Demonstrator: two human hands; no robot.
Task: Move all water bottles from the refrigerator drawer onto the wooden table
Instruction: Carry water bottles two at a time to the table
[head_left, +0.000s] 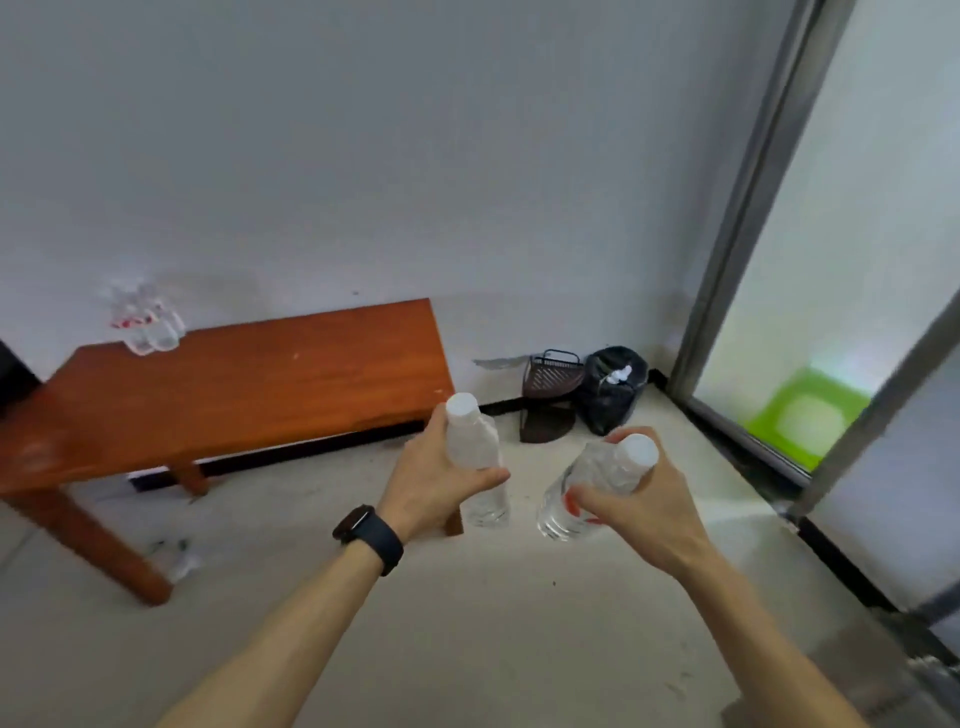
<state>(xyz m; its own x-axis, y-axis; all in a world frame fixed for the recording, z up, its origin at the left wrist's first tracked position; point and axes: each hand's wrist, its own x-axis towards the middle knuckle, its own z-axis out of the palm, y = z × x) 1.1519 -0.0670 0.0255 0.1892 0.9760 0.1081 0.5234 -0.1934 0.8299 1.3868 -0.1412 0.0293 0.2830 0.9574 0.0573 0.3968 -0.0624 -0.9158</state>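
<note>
My left hand (431, 483) grips a clear water bottle (470, 436) with a white cap, held upright in front of the right end of the wooden table (249, 384). My right hand (639, 499) grips a second clear water bottle (592, 483), tilted with its white cap up and to the right. Both bottles hang over the floor, to the right of the table. A small cluster of clear bottles (145, 322) with red labels stands at the table's far left corner, against the wall. The refrigerator drawer is out of view.
A brown wire basket (550, 395) and a black rubbish bag (613, 389) stand on the floor in the corner right of the table. A metal-framed glass door (737, 260) runs along the right, with something green (800, 415) behind it. Small litter (176, 556) lies under the table.
</note>
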